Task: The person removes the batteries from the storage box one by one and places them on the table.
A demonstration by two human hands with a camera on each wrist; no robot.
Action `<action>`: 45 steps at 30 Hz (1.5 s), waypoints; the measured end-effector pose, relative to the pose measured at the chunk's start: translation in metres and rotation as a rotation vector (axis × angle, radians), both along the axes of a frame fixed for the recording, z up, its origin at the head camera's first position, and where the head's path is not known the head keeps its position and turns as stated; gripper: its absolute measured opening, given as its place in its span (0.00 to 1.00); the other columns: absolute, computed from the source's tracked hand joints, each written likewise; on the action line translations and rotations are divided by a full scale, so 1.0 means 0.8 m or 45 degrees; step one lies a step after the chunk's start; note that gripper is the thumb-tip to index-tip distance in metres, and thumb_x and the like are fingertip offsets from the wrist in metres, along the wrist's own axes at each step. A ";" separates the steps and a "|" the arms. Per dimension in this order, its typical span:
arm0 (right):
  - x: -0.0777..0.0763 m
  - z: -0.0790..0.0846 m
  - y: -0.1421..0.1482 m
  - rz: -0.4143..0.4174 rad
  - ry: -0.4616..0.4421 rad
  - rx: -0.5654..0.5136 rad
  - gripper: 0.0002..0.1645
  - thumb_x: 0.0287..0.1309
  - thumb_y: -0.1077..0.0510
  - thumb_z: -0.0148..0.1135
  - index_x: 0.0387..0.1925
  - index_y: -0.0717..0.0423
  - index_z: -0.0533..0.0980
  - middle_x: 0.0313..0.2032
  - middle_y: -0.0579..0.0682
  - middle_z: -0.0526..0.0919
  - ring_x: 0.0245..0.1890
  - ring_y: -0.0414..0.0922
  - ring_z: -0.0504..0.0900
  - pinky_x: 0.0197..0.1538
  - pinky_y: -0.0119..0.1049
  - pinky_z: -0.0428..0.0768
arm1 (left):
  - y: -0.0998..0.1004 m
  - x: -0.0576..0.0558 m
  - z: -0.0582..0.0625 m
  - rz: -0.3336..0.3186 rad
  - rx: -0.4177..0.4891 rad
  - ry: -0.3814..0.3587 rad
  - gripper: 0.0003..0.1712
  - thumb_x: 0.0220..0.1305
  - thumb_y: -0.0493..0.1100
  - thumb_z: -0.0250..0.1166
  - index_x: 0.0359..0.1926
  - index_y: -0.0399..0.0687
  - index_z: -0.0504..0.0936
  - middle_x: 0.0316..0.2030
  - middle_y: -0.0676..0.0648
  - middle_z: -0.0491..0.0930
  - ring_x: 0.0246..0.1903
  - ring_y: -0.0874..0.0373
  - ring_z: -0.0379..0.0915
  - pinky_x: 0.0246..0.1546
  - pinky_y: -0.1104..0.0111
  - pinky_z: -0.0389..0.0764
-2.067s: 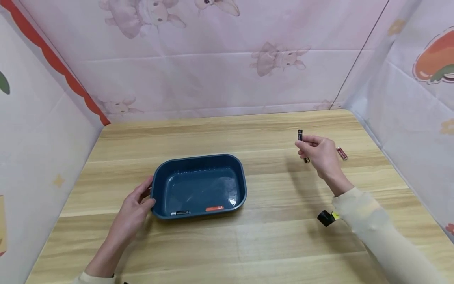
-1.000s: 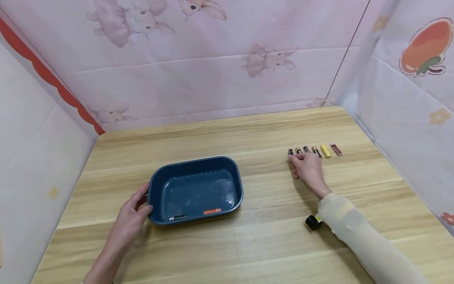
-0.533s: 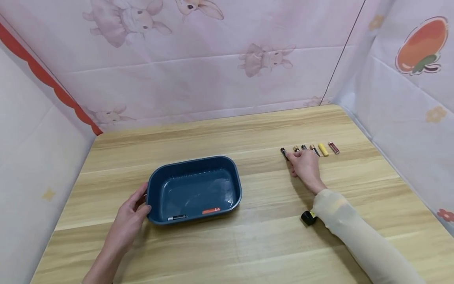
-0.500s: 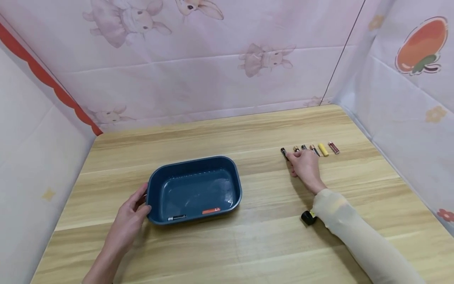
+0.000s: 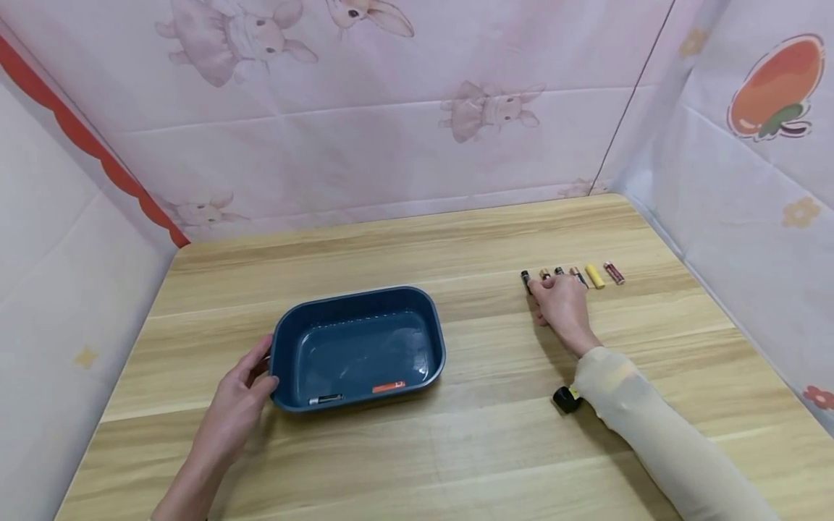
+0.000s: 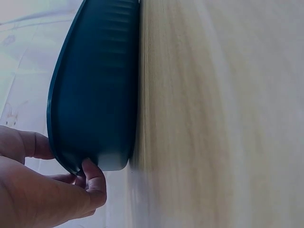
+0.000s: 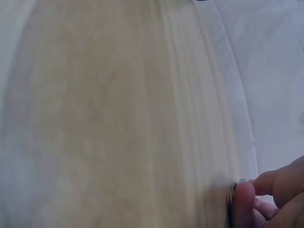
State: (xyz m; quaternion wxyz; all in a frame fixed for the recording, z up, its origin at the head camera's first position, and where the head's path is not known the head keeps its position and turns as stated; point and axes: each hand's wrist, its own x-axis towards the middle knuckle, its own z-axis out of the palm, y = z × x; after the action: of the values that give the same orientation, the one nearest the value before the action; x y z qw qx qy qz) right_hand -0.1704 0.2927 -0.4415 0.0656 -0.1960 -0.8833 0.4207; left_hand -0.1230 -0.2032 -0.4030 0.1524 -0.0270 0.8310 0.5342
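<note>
A dark blue plastic tub (image 5: 365,347) sits on the wooden table. My left hand (image 5: 231,409) grips its left end; in the left wrist view my fingers (image 6: 95,183) pinch the tub's rim corner. Inside, along the near wall, lie a black-and-silver battery (image 5: 326,399) and an orange battery (image 5: 389,387). My right hand (image 5: 563,307) pinches a black battery (image 5: 525,278) at the left end of a battery row. The right wrist view shows only its round end (image 7: 242,181) between thumb and finger. Its lower part is hidden by my hand.
To its right lie several more batteries, among them a yellow one (image 5: 595,276) and a dark red one (image 5: 614,273). A black object (image 5: 566,399) with a yellow-green part sits beside my right sleeve (image 5: 612,380). Patterned cloth walls (image 5: 365,166) border the table.
My right hand has lowered the black battery from mid-air to the row's left end. Since half a second ago the battery has turned slightly straighter. My left hand stays on the tub.
</note>
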 end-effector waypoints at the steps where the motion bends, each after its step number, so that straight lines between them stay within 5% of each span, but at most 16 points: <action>1: 0.001 0.001 0.000 0.002 -0.004 -0.004 0.21 0.73 0.54 0.59 0.31 0.67 0.84 0.20 0.55 0.85 0.13 0.42 0.82 0.19 0.34 0.82 | 0.000 0.000 0.000 -0.001 0.001 0.000 0.42 0.74 0.32 0.50 0.83 0.48 0.45 0.80 0.41 0.49 0.74 0.45 0.51 0.72 0.54 0.63; 8: 0.004 0.003 0.000 0.019 -0.008 -0.006 0.22 0.74 0.52 0.57 0.35 0.67 0.85 0.22 0.55 0.86 0.16 0.44 0.83 0.21 0.34 0.82 | 0.000 -0.001 0.001 -0.005 -0.009 0.006 0.42 0.74 0.32 0.50 0.83 0.48 0.45 0.80 0.41 0.49 0.74 0.45 0.51 0.72 0.52 0.61; 15: 0.020 0.019 -0.002 0.028 -0.010 0.024 0.24 0.74 0.48 0.56 0.44 0.67 0.83 0.25 0.57 0.87 0.17 0.46 0.83 0.20 0.34 0.78 | 0.000 -0.001 0.004 -0.009 0.010 0.025 0.42 0.74 0.32 0.50 0.83 0.46 0.46 0.80 0.41 0.51 0.73 0.46 0.53 0.60 0.80 0.67; 22: 0.031 0.063 -0.020 0.096 0.191 0.093 0.24 0.72 0.49 0.59 0.48 0.69 0.81 0.35 0.61 0.87 0.23 0.46 0.83 0.26 0.32 0.78 | 0.001 -0.001 0.007 0.000 0.024 0.042 0.42 0.73 0.31 0.50 0.83 0.45 0.46 0.79 0.40 0.51 0.73 0.46 0.53 0.56 0.85 0.66; 27: 0.031 0.097 -0.055 0.399 0.220 -0.023 0.17 0.73 0.55 0.60 0.50 0.66 0.83 0.39 0.59 0.87 0.35 0.52 0.86 0.33 0.32 0.82 | 0.001 -0.002 0.007 0.004 0.026 0.031 0.42 0.73 0.31 0.50 0.83 0.46 0.46 0.80 0.41 0.51 0.73 0.46 0.53 0.57 0.83 0.67; 33: 0.024 0.121 -0.114 0.938 0.127 -0.166 0.15 0.72 0.60 0.61 0.53 0.63 0.83 0.43 0.54 0.88 0.38 0.46 0.86 0.42 0.38 0.85 | 0.001 -0.002 0.006 0.010 0.028 0.019 0.42 0.74 0.31 0.50 0.83 0.47 0.46 0.80 0.41 0.50 0.73 0.46 0.52 0.61 0.79 0.67; 39: 0.009 0.115 -0.173 1.361 -0.035 -0.151 0.16 0.73 0.62 0.59 0.57 0.65 0.82 0.46 0.56 0.87 0.40 0.52 0.87 0.44 0.39 0.86 | 0.001 -0.001 0.003 0.028 0.031 -0.001 0.42 0.74 0.31 0.50 0.83 0.48 0.46 0.80 0.42 0.49 0.74 0.46 0.51 0.72 0.58 0.62; 45: -0.002 0.092 -0.233 1.557 -0.211 0.089 0.18 0.72 0.59 0.62 0.58 0.63 0.82 0.45 0.49 0.86 0.38 0.41 0.84 0.43 0.31 0.82 | 0.001 0.000 0.001 0.040 0.031 -0.011 0.43 0.73 0.30 0.50 0.83 0.47 0.46 0.81 0.42 0.49 0.74 0.46 0.51 0.73 0.54 0.60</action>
State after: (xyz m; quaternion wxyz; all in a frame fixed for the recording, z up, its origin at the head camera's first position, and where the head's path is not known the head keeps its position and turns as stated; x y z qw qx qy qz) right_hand -0.1723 0.1067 -0.3680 -0.2498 0.3162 -0.8512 0.3362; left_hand -0.1227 -0.2021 -0.4024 0.1481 -0.0405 0.8232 0.5466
